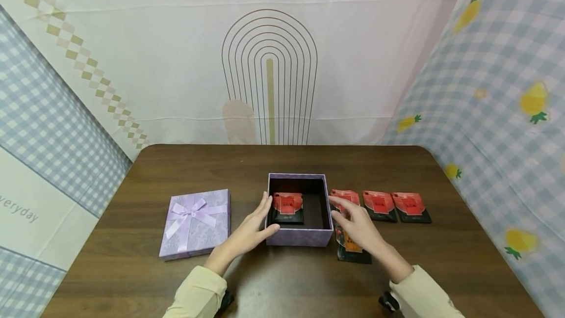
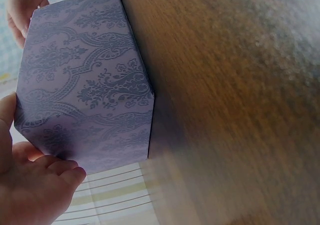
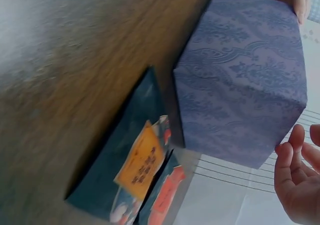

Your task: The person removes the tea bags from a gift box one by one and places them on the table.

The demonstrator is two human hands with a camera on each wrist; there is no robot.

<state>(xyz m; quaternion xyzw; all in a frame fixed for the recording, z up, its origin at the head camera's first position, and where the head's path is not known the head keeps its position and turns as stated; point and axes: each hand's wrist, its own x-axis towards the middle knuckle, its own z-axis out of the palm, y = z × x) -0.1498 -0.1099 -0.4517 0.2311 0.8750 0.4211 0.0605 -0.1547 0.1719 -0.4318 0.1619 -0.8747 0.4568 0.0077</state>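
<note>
A purple patterned gift box (image 1: pixel 300 237) stands uncovered in the middle of the table. Inside, against its left side, lies a red-and-black packet (image 1: pixel 288 207). My left hand (image 1: pixel 249 232) rests along the box's left wall with extended fingers, the thumb near the front corner. At the right rim is my right hand (image 1: pixel 358 225), its fingers loosely bent and nothing between them; in the right wrist view its fingertips come right at the box edge. Partly covered by this hand are a red-topped packet (image 1: pixel 346 194) and a dark packet with an orange label (image 3: pixel 142 160).
To the left lies the purple lid (image 1: pixel 196 222) with a lilac ribbon bow. Two more red-and-black packets (image 1: pixel 379 205) (image 1: pixel 411 206) lie side by side on the right of the brown wooden table (image 1: pixel 212 166). Patterned cloths hang behind and at both sides.
</note>
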